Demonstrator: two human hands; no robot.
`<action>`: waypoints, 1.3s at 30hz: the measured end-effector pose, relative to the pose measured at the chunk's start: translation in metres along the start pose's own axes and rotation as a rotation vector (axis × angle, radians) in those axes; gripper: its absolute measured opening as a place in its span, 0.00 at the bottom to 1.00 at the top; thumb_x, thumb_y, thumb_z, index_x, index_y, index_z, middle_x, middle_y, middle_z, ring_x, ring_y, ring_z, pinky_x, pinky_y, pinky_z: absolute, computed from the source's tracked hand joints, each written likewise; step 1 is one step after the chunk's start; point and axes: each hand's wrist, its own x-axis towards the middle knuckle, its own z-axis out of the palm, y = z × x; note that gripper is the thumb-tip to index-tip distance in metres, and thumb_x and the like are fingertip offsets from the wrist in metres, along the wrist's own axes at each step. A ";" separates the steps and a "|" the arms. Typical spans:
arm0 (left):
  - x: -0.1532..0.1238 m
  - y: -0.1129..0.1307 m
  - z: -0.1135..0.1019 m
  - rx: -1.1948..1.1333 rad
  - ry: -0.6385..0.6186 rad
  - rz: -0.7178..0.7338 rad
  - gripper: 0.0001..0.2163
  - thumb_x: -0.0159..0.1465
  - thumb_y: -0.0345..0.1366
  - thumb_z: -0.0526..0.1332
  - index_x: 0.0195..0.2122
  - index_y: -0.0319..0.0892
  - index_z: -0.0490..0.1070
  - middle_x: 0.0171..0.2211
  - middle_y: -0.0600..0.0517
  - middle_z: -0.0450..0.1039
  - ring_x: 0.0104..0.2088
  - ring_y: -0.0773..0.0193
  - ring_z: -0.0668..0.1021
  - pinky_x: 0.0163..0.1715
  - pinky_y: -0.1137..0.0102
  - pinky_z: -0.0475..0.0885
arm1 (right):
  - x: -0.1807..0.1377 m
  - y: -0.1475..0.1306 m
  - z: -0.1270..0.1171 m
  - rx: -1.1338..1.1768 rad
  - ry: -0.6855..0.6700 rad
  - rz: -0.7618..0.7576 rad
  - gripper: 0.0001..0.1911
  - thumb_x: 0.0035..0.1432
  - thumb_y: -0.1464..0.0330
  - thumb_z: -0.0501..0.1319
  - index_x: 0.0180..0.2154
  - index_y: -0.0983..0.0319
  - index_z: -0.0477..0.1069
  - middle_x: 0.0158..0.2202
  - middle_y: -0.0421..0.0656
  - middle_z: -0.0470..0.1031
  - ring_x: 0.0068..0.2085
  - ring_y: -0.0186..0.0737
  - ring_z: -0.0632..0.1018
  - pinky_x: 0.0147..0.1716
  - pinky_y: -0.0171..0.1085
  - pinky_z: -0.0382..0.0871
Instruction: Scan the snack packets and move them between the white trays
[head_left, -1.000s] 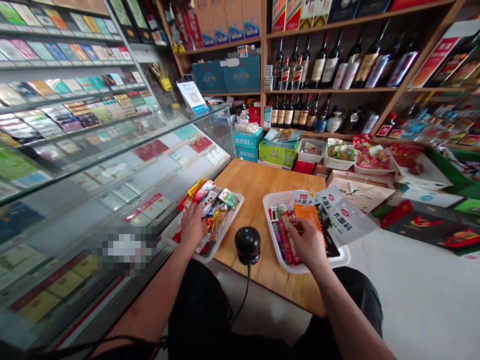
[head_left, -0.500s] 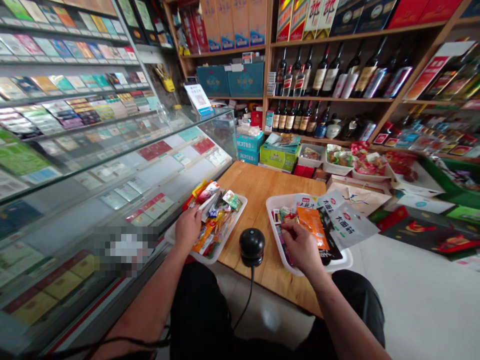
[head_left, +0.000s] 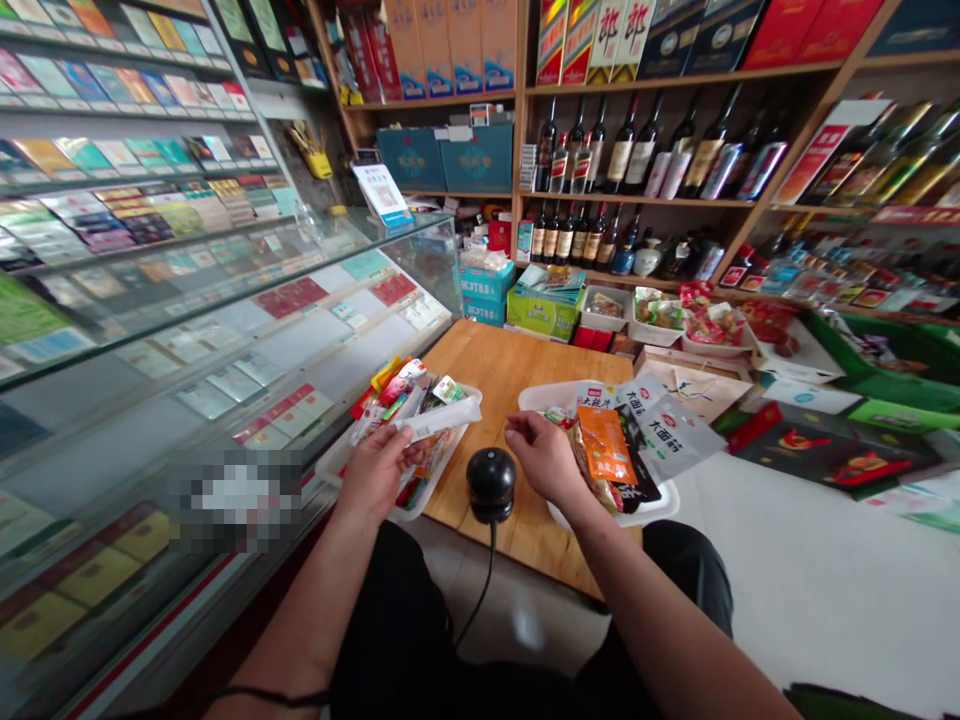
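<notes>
Can read 大面筋 in dark characters, beside a red logo, on a silvery-grey plastic pouch [head_left: 684, 437] sticking out past the rim of the white plastic right tray [head_left: 664, 505]. Can read 大面 on a second silvery-grey pouch [head_left: 639, 396] just behind, partly covered by the first. Can make out only 大 for certain on a pale packet with a red badge [head_left: 596, 399] at the tray's far side. Cannot read the small print on a flat bright-orange packet [head_left: 607, 445], lying over a black pouch with white characters [head_left: 643, 470]. Can read 郎 on tall white boxes [head_left: 602, 42] on the top shelf; cannot read the cream labels on dark glass wine bottles [head_left: 621, 155] below, nor the blurred lettering on stacked teal cartons [head_left: 480, 285].

Holds a long, flat white packet [head_left: 444, 418] in the closed fingers of the left hand [head_left: 379, 468], above the white plastic left tray [head_left: 409, 513] of colourful snack packets. Curls the fingers of the right hand [head_left: 544, 455] together beside the right tray's near-left side; cannot tell about anything pinched there.

Between the trays, has a black, rounded device [head_left: 491, 485] in the way on the light-brown wooden desk [head_left: 480, 350], trailing a black cable [head_left: 487, 580] over the near edge. To the left, has a glass display case [head_left: 441, 262] topped by a white-and-blue sign with a square code [head_left: 382, 195].
</notes>
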 end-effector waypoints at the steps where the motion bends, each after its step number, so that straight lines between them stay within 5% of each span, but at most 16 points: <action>1: -0.004 0.002 0.007 0.004 -0.024 -0.008 0.21 0.50 0.41 0.77 0.41 0.36 0.76 0.36 0.47 0.81 0.31 0.63 0.82 0.29 0.73 0.75 | 0.004 -0.001 0.002 0.021 -0.004 0.008 0.14 0.59 0.68 0.63 0.47 0.62 0.77 0.42 0.46 0.82 0.41 0.40 0.82 0.44 0.38 0.74; 5: -0.012 0.000 0.027 0.035 -0.106 -0.007 0.21 0.52 0.43 0.76 0.42 0.37 0.75 0.36 0.47 0.81 0.34 0.62 0.83 0.31 0.72 0.75 | 0.015 -0.002 0.007 0.112 -0.048 0.040 0.14 0.60 0.67 0.62 0.48 0.63 0.75 0.36 0.44 0.82 0.35 0.39 0.81 0.37 0.36 0.74; 9: -0.008 -0.011 0.033 0.121 -0.182 0.054 0.20 0.55 0.46 0.74 0.42 0.39 0.77 0.39 0.47 0.81 0.37 0.60 0.83 0.36 0.69 0.77 | 0.022 0.003 0.002 0.096 0.001 0.047 0.08 0.61 0.64 0.61 0.37 0.62 0.75 0.27 0.39 0.78 0.28 0.36 0.77 0.29 0.33 0.68; 19: 0.027 -0.033 0.039 0.766 -0.276 0.327 0.13 0.64 0.46 0.63 0.39 0.42 0.81 0.34 0.51 0.81 0.36 0.59 0.79 0.40 0.66 0.70 | 0.037 0.040 -0.013 -0.189 0.077 0.085 0.10 0.62 0.64 0.60 0.31 0.60 0.75 0.25 0.39 0.78 0.28 0.37 0.77 0.30 0.33 0.64; 27: 0.060 -0.058 0.049 0.980 -0.387 0.578 0.10 0.66 0.39 0.59 0.34 0.44 0.80 0.40 0.47 0.82 0.43 0.56 0.80 0.49 0.63 0.71 | 0.045 0.066 -0.014 -0.380 0.081 0.136 0.10 0.64 0.65 0.60 0.35 0.61 0.79 0.29 0.42 0.81 0.32 0.38 0.79 0.34 0.34 0.65; 39: 0.080 -0.089 0.042 1.068 -0.409 0.562 0.10 0.66 0.37 0.59 0.35 0.44 0.81 0.45 0.45 0.81 0.48 0.55 0.80 0.54 0.61 0.71 | 0.049 0.105 -0.006 -0.456 0.038 0.165 0.11 0.64 0.67 0.60 0.35 0.61 0.81 0.30 0.43 0.80 0.32 0.39 0.77 0.33 0.33 0.63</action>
